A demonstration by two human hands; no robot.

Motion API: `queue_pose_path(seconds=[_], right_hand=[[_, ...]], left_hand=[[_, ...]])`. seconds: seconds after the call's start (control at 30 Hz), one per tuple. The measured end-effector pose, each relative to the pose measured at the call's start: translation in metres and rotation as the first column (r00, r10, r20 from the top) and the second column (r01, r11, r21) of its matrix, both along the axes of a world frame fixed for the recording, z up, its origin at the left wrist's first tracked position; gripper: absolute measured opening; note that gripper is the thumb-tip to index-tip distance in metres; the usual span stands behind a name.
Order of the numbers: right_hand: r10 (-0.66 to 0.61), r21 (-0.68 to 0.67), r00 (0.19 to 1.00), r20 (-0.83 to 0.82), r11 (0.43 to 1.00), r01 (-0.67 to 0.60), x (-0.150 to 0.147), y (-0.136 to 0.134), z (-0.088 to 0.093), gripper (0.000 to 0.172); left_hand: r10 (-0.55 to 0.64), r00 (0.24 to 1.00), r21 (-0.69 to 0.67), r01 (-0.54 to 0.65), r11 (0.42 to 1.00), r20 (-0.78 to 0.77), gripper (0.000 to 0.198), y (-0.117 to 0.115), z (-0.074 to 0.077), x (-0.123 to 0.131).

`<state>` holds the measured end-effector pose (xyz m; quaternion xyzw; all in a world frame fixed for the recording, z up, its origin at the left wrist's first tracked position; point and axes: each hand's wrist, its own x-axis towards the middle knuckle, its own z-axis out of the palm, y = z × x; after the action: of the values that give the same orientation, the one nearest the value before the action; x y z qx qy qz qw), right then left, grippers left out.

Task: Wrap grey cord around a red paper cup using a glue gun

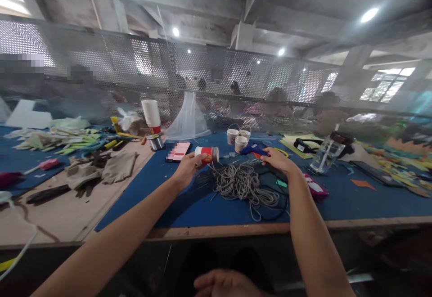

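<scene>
My left hand (187,169) is closed around a small red and white paper cup (208,155), held on its side above the blue mat. My right hand (278,159) reaches forward and grips the blue glue gun (254,150), its fingers curled over the handle. Between the two hands a tangled pile of grey cord (243,184) lies on the mat. A pink phone (178,151) rests just behind the cup.
Three small white cups (238,138), a stack of paper cups (151,116), a wire spool (155,142), a clear bottle (326,155), gloves (101,171) and paper scraps cover the bench. A perforated metal screen (216,76) stands behind it, with people beyond. Another hand (229,283) shows at the bottom edge.
</scene>
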<state>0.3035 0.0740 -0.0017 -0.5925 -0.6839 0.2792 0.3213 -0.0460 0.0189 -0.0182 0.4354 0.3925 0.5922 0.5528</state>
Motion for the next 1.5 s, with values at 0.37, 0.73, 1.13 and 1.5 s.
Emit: queue_pose_path(seconds=[0.37,0.73,1.13,1.5], right_hand=[[0.265,0.112,0.901,-0.344,0.964,-0.241,-0.054,-0.03,0.023,0.032],[0.294,0.182,0.824,-0.485,0.955,-0.234,-0.097,-0.044,0.014,0.018],[0.287,0.209,0.875,-0.391,0.953,-0.219,-0.109,-0.047,0.005,0.031],[0.261,0.189,0.879,-0.398,0.961,-0.2,-0.111,-0.046,0.0,0.029]], left_hand=[[0.011,0.999,-0.014,-0.011,1.0,0.045,0.023,0.004,-0.003,-0.001],[0.02,0.999,-0.038,-0.018,0.999,0.046,0.02,0.003,-0.003,-0.001],[0.039,0.995,-0.071,-0.033,0.997,0.093,0.017,0.002,0.002,0.0],[0.034,0.994,-0.04,-0.03,0.999,0.102,0.02,0.006,-0.002,-0.002]])
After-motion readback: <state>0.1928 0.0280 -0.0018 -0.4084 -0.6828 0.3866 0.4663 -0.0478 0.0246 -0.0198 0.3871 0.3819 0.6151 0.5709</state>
